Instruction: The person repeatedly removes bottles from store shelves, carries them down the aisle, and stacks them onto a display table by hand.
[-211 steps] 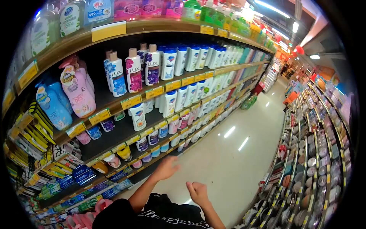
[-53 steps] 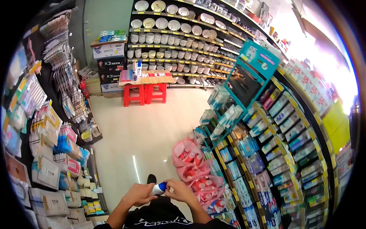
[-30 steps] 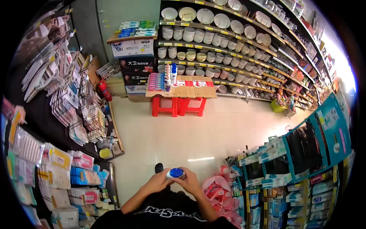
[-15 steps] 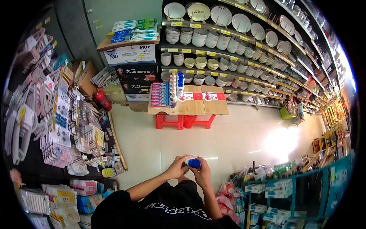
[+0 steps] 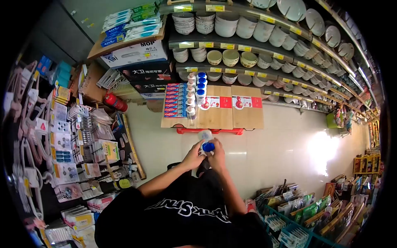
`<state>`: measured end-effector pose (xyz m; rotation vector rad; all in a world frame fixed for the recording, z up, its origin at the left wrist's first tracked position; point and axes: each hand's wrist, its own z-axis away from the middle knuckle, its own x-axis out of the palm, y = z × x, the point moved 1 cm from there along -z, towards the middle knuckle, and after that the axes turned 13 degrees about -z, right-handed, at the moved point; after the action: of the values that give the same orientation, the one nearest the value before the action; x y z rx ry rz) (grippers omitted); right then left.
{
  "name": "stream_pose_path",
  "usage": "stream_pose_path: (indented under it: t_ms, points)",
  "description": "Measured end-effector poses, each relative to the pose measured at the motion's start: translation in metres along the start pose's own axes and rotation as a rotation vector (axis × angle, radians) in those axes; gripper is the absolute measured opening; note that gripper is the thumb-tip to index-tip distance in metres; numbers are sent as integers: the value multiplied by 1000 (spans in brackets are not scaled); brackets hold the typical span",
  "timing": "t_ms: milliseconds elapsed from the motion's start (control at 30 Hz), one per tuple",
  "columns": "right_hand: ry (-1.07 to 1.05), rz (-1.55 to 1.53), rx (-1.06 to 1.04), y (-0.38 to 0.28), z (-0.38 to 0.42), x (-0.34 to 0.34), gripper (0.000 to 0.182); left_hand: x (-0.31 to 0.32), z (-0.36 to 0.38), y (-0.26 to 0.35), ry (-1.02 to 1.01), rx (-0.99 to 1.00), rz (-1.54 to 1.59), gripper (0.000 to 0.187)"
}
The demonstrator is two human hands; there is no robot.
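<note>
A white bottle with a blue cap [image 5: 208, 147] is held in front of my body, its pale body [image 5: 204, 135] showing beyond the cap. My left hand [image 5: 193, 157] grips it from the left, and my right hand [image 5: 216, 155] has fingers closed around the capped end. Just ahead stands a low wooden-topped table [image 5: 215, 120]. On it are a stack of toothpaste boxes [image 5: 175, 101], a row of bottles with pinkish caps [image 5: 190, 99] and a row of blue-capped bottles [image 5: 201, 89]. Red-and-white printed cards [image 5: 247, 102] lie to their right.
Shelves of bowls [image 5: 231, 58] rise behind the table. To the left are hanging goods [image 5: 62, 142], a red fire extinguisher [image 5: 115, 101] and stacked mop boxes [image 5: 136, 58]. Racks of packaged utensils [image 5: 306, 211] stand at the lower right. Tiled floor [image 5: 281, 153] lies between.
I am closer to the table, and the view has shifted forward. Both hands have risen in view, and the bottle is tilted so that more of its white body shows.
</note>
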<state>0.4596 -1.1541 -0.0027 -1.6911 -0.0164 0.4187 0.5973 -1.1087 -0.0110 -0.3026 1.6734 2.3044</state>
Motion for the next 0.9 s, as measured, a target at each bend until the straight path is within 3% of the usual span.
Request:
stream_pose_path:
  t_ms: [67,267,400,533,567,667,700,833,900]
  points:
    - [-2,4,9,15,-40,3,49,-3,-47,-15,-37,5,159,76]
    - [83,55,177,65,-146,30,51,-24,-165,-37,-77,-41,154,84]
    - [115,71,305,106,-200,60,53,-32,-226,-89,-180,-137,238,83]
    - [140,10,444,144,-240,88,51,-63,-281,-87,-267,-302,243,83]
    - [150,24,434,158,-247,96,50,-67,-294,-94,-255,-275,245,79]
    - [166,30,446,186,-265,117,47,-88,-326,-98,-355,-448,140,73]
    - [169,18,468,189,-274,120,47,-75,-334,-141,-177,-338,100,68]
    - [199,36,551,206,-295,134,51,-96,-360,-136,-245,-538,404,51]
    - [202,19,559,210,-299,142,48,-98,-368,-137,-287,-538,375,52]
